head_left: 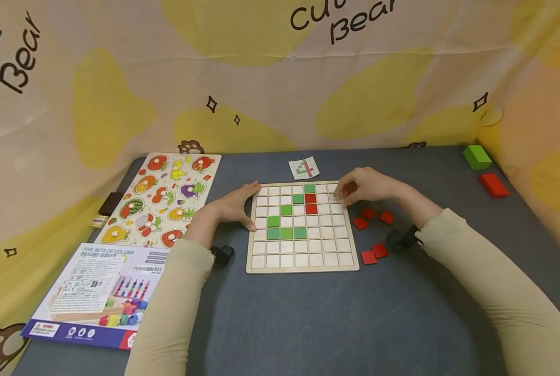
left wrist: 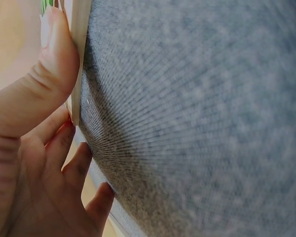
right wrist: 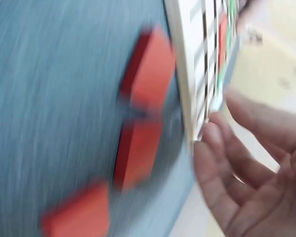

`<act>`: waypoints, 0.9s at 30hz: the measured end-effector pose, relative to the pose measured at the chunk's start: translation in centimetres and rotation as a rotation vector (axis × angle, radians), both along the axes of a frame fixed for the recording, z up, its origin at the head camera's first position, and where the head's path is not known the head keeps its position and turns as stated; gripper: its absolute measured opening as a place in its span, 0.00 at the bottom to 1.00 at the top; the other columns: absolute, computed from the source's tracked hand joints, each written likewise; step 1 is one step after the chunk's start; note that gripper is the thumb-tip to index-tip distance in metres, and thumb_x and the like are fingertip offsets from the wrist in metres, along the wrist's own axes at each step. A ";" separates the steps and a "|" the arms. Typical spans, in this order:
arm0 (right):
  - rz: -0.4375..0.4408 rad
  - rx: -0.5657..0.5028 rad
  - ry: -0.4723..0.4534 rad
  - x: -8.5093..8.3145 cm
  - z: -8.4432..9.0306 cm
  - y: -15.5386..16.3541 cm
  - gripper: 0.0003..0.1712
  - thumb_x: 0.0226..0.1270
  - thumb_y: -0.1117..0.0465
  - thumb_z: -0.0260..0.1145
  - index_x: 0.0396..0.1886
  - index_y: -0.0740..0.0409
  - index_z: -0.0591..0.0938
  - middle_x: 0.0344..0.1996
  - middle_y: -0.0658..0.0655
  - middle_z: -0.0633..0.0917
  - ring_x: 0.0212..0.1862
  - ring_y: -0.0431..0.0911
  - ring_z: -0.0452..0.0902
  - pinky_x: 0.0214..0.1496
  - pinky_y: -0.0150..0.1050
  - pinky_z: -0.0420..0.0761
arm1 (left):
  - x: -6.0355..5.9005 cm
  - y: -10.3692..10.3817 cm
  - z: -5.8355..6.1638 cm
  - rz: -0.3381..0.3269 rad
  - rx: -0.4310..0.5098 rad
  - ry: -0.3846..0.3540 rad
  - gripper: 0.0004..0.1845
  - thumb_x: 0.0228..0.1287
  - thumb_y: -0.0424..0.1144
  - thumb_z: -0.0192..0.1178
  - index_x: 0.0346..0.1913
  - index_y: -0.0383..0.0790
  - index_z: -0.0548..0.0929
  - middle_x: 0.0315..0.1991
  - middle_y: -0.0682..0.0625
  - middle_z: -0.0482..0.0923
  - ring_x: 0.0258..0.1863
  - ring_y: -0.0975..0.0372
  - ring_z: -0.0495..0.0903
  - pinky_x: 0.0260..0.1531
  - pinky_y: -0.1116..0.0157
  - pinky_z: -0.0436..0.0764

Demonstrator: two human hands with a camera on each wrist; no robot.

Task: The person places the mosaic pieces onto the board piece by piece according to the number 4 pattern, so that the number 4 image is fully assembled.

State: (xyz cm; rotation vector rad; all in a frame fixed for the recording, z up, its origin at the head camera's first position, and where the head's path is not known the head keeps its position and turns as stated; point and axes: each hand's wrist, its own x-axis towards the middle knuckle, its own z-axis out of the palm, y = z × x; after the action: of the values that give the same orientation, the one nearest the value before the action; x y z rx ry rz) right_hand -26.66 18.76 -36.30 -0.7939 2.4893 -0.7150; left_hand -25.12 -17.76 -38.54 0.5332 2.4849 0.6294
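A dark grey table [head_left: 308, 324] fills the scene, walled on the far side and both flanks by a cream and yellow cloth [head_left: 270, 78] printed with bear lettering. At the near left lies a flat toy box [head_left: 96, 295] showing coloured beads, and beyond it a fruit puzzle board [head_left: 162, 201]. In the middle of the table sits a wooden grid board [head_left: 302, 227] of pale squares, with green tiles [head_left: 286, 232] forming a bent line across it and red tiles [head_left: 310, 203] stacked two high near its far edge. The left hand [head_left: 235, 206] lies against the board's left edge with relaxed fingers; the left wrist view shows its thumb [left wrist: 54, 64] pressed to that edge. The right hand [head_left: 366, 185] rests at the board's far right corner, fingers loosely curved over the grid; whether it pinches a tile cannot be told. Just right of the board, loose red squares [head_left: 372, 232] are scattered on the table. A green block [head_left: 477, 156] and a red block [head_left: 493, 185] sit at the far right. A small pattern card [head_left: 304, 167] lies just beyond the board
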 end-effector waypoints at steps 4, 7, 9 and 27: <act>0.018 0.053 -0.173 -0.9 0.1 3.1 0.22 0.59 0.62 0.74 0.54 0.59 0.83 0.46 0.61 0.82 0.48 0.48 0.77 0.48 0.34 0.79 | 0.0 0.0 0.0 0.000 -0.001 -0.005 0.62 0.49 0.40 0.77 0.80 0.41 0.44 0.83 0.46 0.35 0.82 0.46 0.34 0.79 0.42 0.42; 0.014 0.054 -0.276 -1.0 0.0 4.7 0.27 0.57 0.62 0.76 0.57 0.60 0.81 0.49 0.62 0.79 0.50 0.49 0.73 0.47 0.32 0.78 | -0.1 0.0 -0.1 -0.002 -0.007 -0.004 0.62 0.50 0.40 0.77 0.80 0.41 0.44 0.83 0.46 0.35 0.82 0.46 0.35 0.79 0.42 0.43; 0.016 0.042 -0.303 -0.9 -0.2 5.4 0.28 0.55 0.62 0.77 0.56 0.60 0.81 0.48 0.62 0.78 0.49 0.49 0.70 0.47 0.31 0.77 | -0.2 0.0 -0.2 -0.001 -0.009 -0.004 0.62 0.50 0.41 0.77 0.80 0.42 0.44 0.83 0.46 0.35 0.82 0.46 0.35 0.79 0.43 0.43; -0.019 0.070 -0.065 -0.5 -1.3 5.2 0.13 0.52 0.60 0.78 0.33 0.57 0.82 0.33 0.55 0.83 0.36 0.44 0.76 0.40 0.34 0.76 | 0.0 0.1 0.1 -0.001 -0.007 -0.007 0.62 0.49 0.40 0.77 0.80 0.40 0.44 0.82 0.45 0.35 0.82 0.45 0.34 0.79 0.42 0.43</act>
State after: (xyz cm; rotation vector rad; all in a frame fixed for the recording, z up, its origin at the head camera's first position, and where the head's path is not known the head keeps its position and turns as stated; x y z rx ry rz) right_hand -27.15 24.00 -37.57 -0.7121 2.4518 -0.6459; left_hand -25.13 -17.64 -38.48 0.5293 2.4795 0.6212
